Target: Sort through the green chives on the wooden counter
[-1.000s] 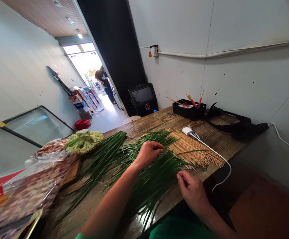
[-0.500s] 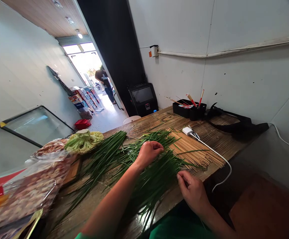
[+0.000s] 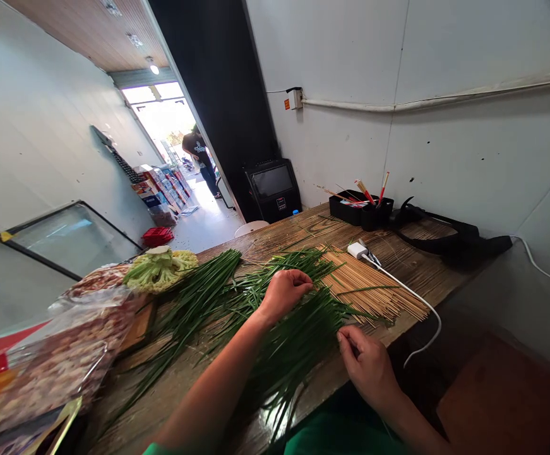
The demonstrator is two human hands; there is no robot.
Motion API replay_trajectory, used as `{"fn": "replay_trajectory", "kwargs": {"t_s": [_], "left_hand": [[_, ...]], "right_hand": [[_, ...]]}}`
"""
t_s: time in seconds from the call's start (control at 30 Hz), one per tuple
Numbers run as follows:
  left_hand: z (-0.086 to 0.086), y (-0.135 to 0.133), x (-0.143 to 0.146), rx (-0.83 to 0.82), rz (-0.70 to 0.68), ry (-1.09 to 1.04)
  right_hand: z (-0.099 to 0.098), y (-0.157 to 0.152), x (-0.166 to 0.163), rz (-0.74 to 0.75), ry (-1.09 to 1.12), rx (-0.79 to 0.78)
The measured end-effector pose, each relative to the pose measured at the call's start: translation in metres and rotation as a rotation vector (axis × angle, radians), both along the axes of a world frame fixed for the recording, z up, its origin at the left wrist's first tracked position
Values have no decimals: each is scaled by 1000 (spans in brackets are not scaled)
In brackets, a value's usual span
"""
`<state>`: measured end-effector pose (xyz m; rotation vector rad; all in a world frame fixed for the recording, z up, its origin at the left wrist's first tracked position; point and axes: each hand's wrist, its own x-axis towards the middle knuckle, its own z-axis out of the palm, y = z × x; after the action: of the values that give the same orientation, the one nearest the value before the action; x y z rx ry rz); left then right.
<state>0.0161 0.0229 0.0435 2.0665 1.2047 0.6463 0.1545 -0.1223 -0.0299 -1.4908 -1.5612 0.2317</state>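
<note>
Long green garlic chives (image 3: 298,335) spread in a flat fan over the near edge of the wooden table, between my two hands. My left hand (image 3: 284,292) reaches across at the fan's far side, thumb and forefinger pinched together at its edge. On the near side my right hand (image 3: 364,361) is closed in a pinch at the right edge of the same fan. Whether a thin stick runs between the fingertips cannot be made out. A second pile of chives (image 3: 199,291) lies left of my left arm, and loose cut leaves (image 3: 275,262) lie beyond the hand.
Bamboo skewers (image 3: 369,284) lie right of the chives, with a white charger (image 3: 357,250) and cable on them. Black boxes (image 3: 345,210) and a black strap (image 3: 438,230) sit by the wall. A cauliflower (image 3: 161,268) and bagged food (image 3: 66,354) are left. A person (image 3: 201,158) stands outside.
</note>
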Motion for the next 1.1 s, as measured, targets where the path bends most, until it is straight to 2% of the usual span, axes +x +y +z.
{"fn": "replay_trajectory", "kwargs": {"t_s": [0.2,0.37,0.4,0.47,0.53,0.7,0.8,0.93,1.1], "left_hand": [[-3,-5,2,-5,-47,29],[18,0,-15,23,-262,134],[22,4,-20,62,-231,140],[26,11,-28,165,-63,152],[22,18,-32,240,65,202],[-9,25,-25,344,28,400],[-20,27,-23,346,53,510],[-23,31,-28,303,89,564],[-18,35,-31,236,140,391]], "right_hand": [[-1,0,0,-11,-3,15],[-2,-1,0,-19,10,1],[-2,-1,0,-18,15,-1],[-3,-1,0,-17,22,0],[-3,-1,0,-21,21,4],[-2,-1,1,-21,5,0],[-2,-2,2,-10,3,-21],[-4,-2,3,-10,7,-24],[-6,-1,3,-14,-1,-29]]}}
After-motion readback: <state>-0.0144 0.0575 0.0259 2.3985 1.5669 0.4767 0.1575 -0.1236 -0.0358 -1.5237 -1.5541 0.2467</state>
